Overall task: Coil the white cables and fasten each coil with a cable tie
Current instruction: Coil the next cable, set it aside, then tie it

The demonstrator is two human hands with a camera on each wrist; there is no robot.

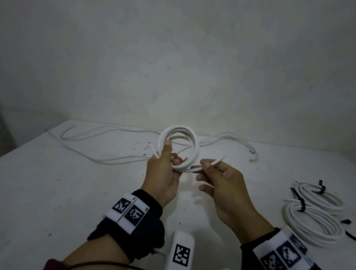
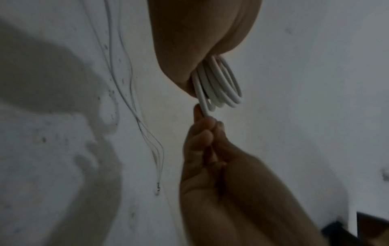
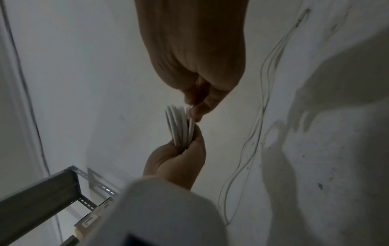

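With my left hand (image 1: 164,172) clamped round the coil (image 1: 178,144), I'd keep my right hand (image 1: 222,181) pinching the free end (image 1: 217,161) and tuck it snug.

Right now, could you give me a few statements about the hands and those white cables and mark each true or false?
1. The left hand grips a coil of white cable held above the table. True.
2. The right hand is empty. False: it pinches the cable's loose end.
3. Two finished coils lie at the right of the table, each with a black cable tie. True.
4. The coil in the hands already has a black tie on it. False: no tie shows on it.
5. Loose white cables lie uncoiled at the far side of the table. True.
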